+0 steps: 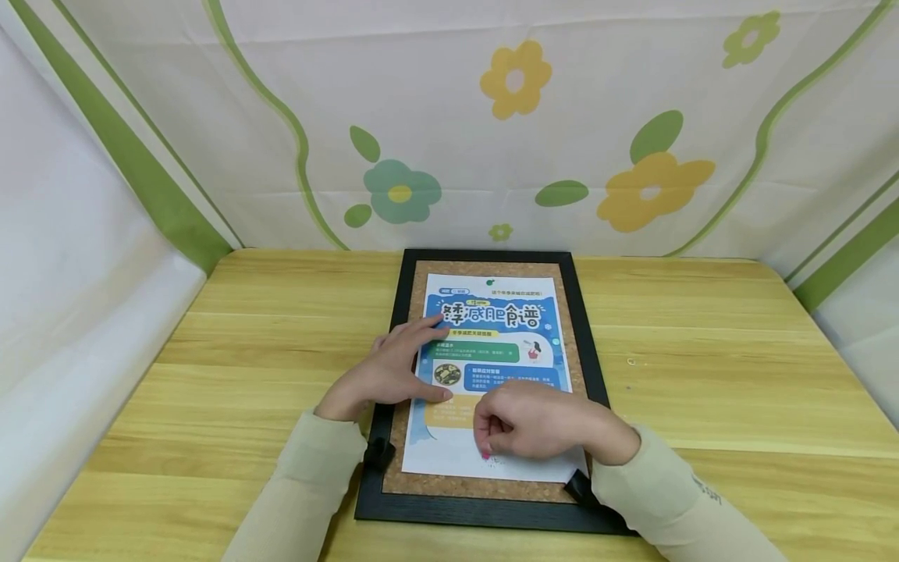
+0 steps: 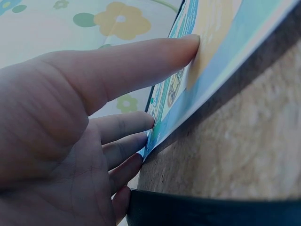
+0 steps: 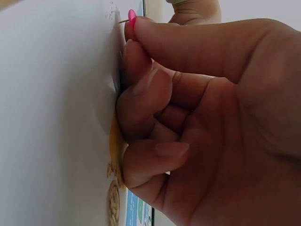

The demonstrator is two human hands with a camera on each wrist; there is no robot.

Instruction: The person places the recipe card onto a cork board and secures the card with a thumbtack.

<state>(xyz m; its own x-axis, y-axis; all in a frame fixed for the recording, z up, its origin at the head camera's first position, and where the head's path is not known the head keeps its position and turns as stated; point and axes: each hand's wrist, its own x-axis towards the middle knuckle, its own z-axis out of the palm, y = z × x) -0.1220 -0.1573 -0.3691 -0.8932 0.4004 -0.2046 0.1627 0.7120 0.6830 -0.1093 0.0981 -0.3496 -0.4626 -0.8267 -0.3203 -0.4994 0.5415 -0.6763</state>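
A printed paper poster [image 1: 495, 468] in blue and white lies on a corkboard with a black frame [image 1: 463, 511]. My left hand [image 1: 393, 363] rests on the poster's left side, fingers spread and thumb extended. In the left wrist view, the thumb [image 2: 141, 66] touches the sheet, whose edge lifts slightly from the cork [image 2: 235, 136]. Near the bottom of the poster, my right hand [image 1: 537, 421] pinches a pink pushpin [image 3: 132, 19] between thumb and index finger. The pin's bare needle points at the paper, beside small dark marks. A green pushpin [image 1: 490, 282] sits at the poster's top middle.
The board lies on a light wooden table [image 1: 702, 351], its far edge close to a white curtain [image 1: 435, 94] printed with flowers. Black straps [image 1: 379, 453] hang by both wrists, over the frame's lower sides. Another white cloth [image 1: 84, 273] borders the table on the left.
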